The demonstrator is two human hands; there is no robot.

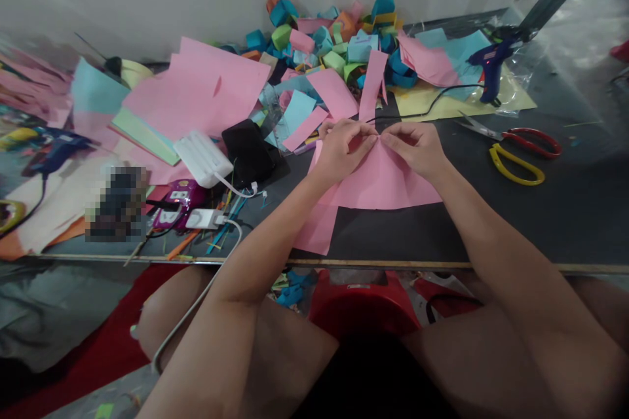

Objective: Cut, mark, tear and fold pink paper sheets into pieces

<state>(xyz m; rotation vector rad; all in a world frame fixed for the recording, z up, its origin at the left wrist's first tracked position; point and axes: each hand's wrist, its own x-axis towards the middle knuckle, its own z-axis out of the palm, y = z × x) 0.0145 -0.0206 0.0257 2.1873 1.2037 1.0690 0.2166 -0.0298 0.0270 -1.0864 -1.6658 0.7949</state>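
Note:
A sheet of pink paper [381,177] lies on the dark tabletop in front of me, with creases running down from its top edge. My left hand [344,147] pinches that upper edge near the middle. Right beside it, my right hand [415,144] pinches the same edge, and the fingertips of both hands nearly meet. A pink paper strip [317,229] sticks out under the sheet at the lower left. Another pink strip [373,82] stretches away just beyond my fingers.
Scissors [521,150] with red and yellow handles lie to the right. A blue glue gun [494,69] stands behind them, its cord running toward my hands. Paper loops [339,46] are heaped at the back. On the left are a white power bank [202,157] and pink sheets [196,91].

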